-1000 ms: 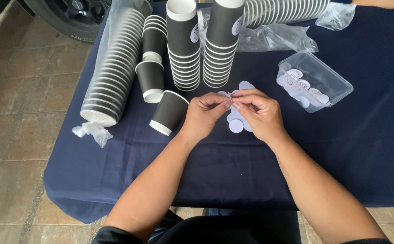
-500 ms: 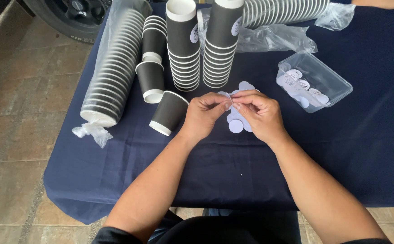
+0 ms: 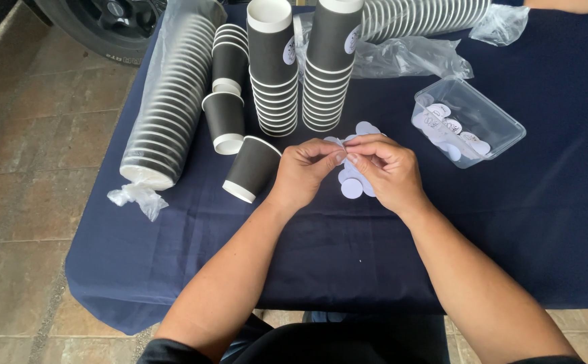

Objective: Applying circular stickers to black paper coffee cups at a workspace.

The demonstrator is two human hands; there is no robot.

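navy tablecloth (image 3: 496, 222) over a tiled floor. left hand (image 3: 305, 170) and right hand (image 3: 387, 170) pinch together on one round white sticker (image 3: 340, 142), above loose stickers (image 3: 352, 187). it could tear or curl onto itself; an elbow might tip the cup stacks (image 3: 272, 74).

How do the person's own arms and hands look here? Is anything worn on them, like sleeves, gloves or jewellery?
Both forearms are bare from the wrist up to near the elbow. The left hand and the right hand wear no gloves, and no ring, watch or bracelet shows. At the bottom edge of the picture, dark sleeve ends begin on the upper arms. Fingernails look short and unpainted.
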